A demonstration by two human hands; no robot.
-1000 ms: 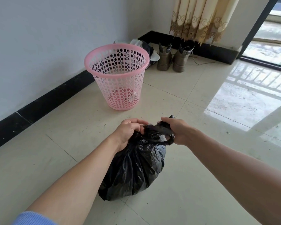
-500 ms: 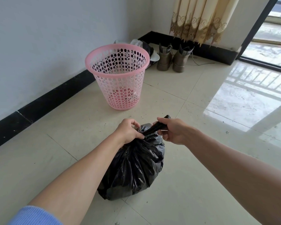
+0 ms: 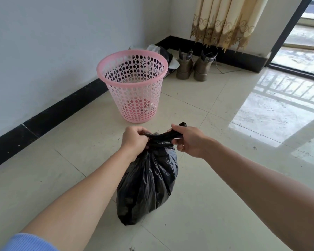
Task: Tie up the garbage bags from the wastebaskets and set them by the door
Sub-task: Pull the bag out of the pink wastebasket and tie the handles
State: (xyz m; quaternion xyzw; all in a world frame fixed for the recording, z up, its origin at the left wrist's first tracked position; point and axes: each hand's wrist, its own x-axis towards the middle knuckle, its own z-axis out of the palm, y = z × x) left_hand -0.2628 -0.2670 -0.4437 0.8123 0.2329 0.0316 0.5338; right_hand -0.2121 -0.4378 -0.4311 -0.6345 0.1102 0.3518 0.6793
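Note:
A full black garbage bag [image 3: 147,185] stands on the tiled floor in front of me. Its neck is gathered, and two twisted tails of plastic cross above it. My left hand [image 3: 134,140] grips the left tail close to the neck. My right hand [image 3: 188,140] grips the right tail, whose tip sticks out past my fingers. Both tails are drawn taut between my hands. Beyond the bag, by the left wall, stands a pink perforated wastebasket [image 3: 134,86] with no liner in it.
A pair of brown boots [image 3: 194,66] stands by the far wall under a beige curtain [image 3: 223,20]. Other shoes and cloth lie behind the wastebasket. A dark door frame [image 3: 286,31] opens at the right onto a wet, bright floor. Black skirting runs along the left wall.
My hands have moved apart, pulling the two tails of the bag sideways. The loose bunch at the neck has drawn into a tighter crossing.

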